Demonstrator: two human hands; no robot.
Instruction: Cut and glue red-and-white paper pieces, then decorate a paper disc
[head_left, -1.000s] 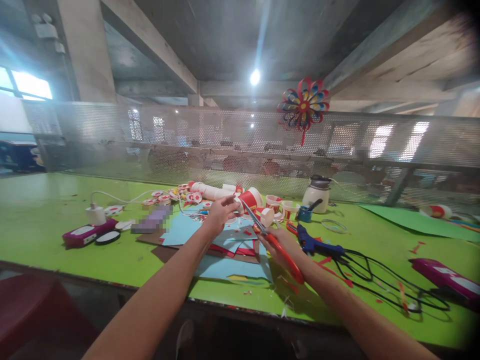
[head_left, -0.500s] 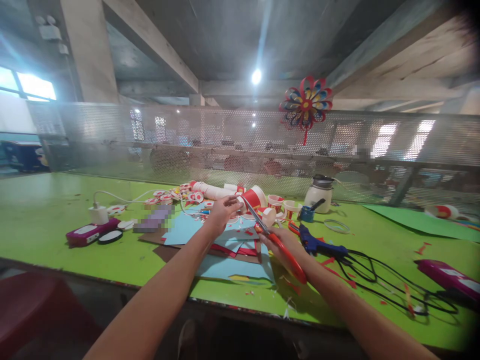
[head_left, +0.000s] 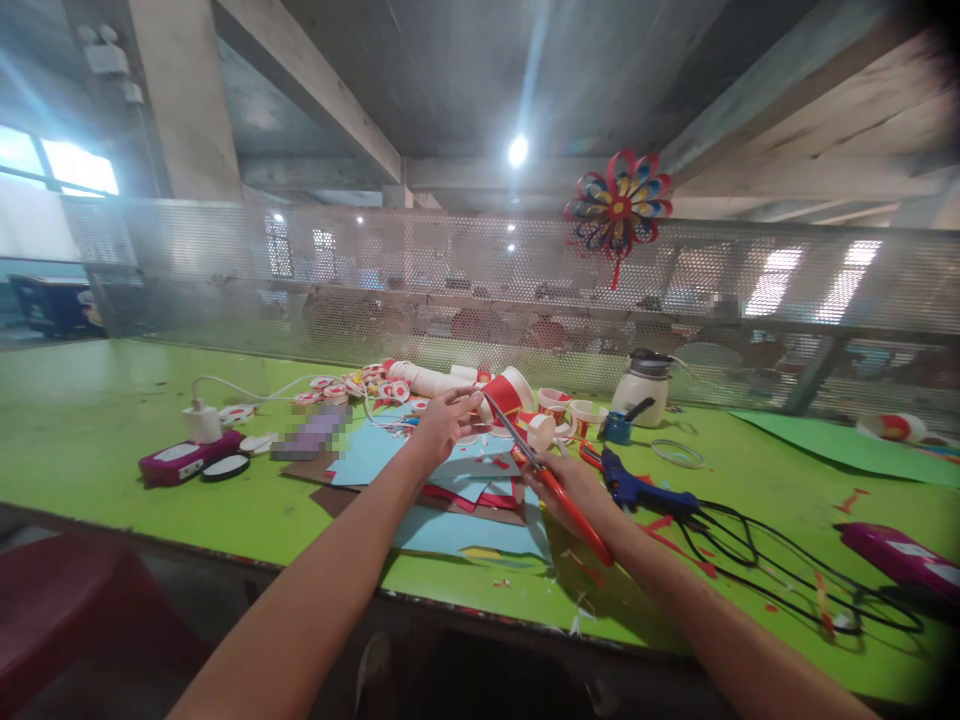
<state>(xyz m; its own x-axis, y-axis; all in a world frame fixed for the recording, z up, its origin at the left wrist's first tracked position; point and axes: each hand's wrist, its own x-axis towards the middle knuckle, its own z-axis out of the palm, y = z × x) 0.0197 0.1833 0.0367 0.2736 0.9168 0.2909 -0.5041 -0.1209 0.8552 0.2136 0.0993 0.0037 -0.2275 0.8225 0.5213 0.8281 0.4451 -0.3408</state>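
Note:
My right hand grips a pair of scissors with red handles, its blades pointing forward and left. Their tips reach close to the fingers of my left hand, which pinch together above the light blue paper. What lies between those fingertips is too small to make out. Just beyond them a red and white paper cup lies tilted; whether my fingers touch it I cannot tell. A cut cup piece is beside the blades. Below my hands are sheets of blue paper with red scraps on them.
Right of my hands lie a blue glue gun and its black cable. Behind stand more paper cups, a blue pot and a beige jug. A purple box lies left, another purple device right. A mesh screen borders the table.
The whole view has shifted very slightly. The scissor blades look a little closer together; both hands stay in nearly the same place.

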